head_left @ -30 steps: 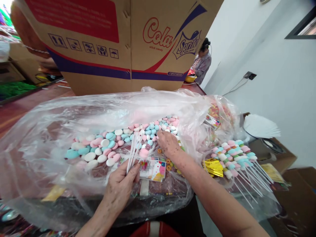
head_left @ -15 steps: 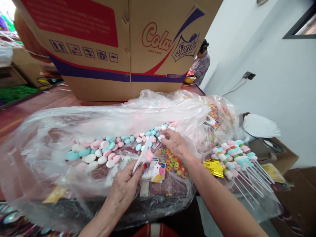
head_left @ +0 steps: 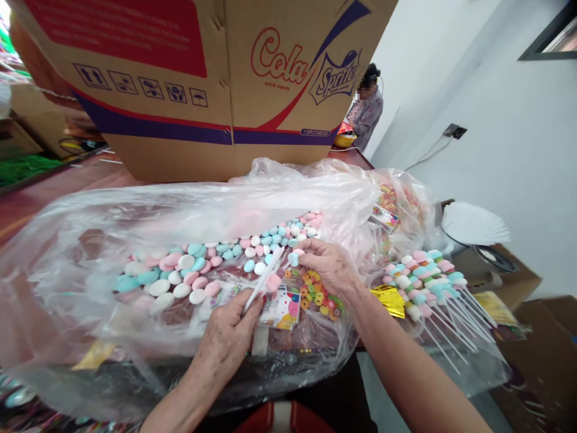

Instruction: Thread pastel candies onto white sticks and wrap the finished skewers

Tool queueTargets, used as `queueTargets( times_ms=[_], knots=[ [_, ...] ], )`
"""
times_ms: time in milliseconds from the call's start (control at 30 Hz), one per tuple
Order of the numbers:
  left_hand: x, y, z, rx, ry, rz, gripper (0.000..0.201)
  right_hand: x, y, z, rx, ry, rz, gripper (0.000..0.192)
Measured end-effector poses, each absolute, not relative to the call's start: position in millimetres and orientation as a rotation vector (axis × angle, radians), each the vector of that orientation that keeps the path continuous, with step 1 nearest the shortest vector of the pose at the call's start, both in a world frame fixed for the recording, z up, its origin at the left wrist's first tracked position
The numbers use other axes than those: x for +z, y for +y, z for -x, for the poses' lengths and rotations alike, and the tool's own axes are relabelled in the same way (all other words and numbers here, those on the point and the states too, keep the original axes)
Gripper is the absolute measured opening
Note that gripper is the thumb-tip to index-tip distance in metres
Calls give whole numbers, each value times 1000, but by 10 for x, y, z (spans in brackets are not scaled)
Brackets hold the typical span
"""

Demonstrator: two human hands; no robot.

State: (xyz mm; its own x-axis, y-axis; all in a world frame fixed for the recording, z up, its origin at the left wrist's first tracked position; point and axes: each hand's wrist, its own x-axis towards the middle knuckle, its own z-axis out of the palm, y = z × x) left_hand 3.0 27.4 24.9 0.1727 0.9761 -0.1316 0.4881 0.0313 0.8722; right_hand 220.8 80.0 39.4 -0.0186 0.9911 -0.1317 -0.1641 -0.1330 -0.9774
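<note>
My left hand (head_left: 229, 328) is closed around several white plastic sticks (head_left: 264, 278), which slant up to the right. Beside them sits a pink marshmallow (head_left: 273, 282); whether it is threaded on a stick, I cannot tell. My right hand (head_left: 331, 266) pinches a pale blue and white marshmallow (head_left: 294, 258) near the stick tips. Behind both hands, pink, white and blue marshmallows (head_left: 181, 290) lie in a large clear plastic bag (head_left: 171, 201). Colourful ring gummies (head_left: 318, 296) lie below my right hand, beside printed cards (head_left: 285, 308) in front of my left fingers.
A big cardboard box (head_left: 166, 147) stands at the back. At right lie finished marshmallow skewers (head_left: 419, 279), gold foil ties (head_left: 388, 300) and a stack of white sheets (head_left: 475, 225). Another person (head_left: 367, 114) is behind the box. A wall socket (head_left: 454, 131) has a cable.
My right hand has drawn back slightly from the marshmallow pile, with a marshmallow now visible between its fingertips. The left hand still grips the sticks. The view has shifted a little.
</note>
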Motion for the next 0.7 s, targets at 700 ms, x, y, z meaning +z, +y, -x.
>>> queueTargets(
  times_ms=[700],
  knots=[
    [207, 192, -96, 842, 1468, -1495, 32, 178, 583, -1972, 882, -1437, 1382, 33]
  ],
)
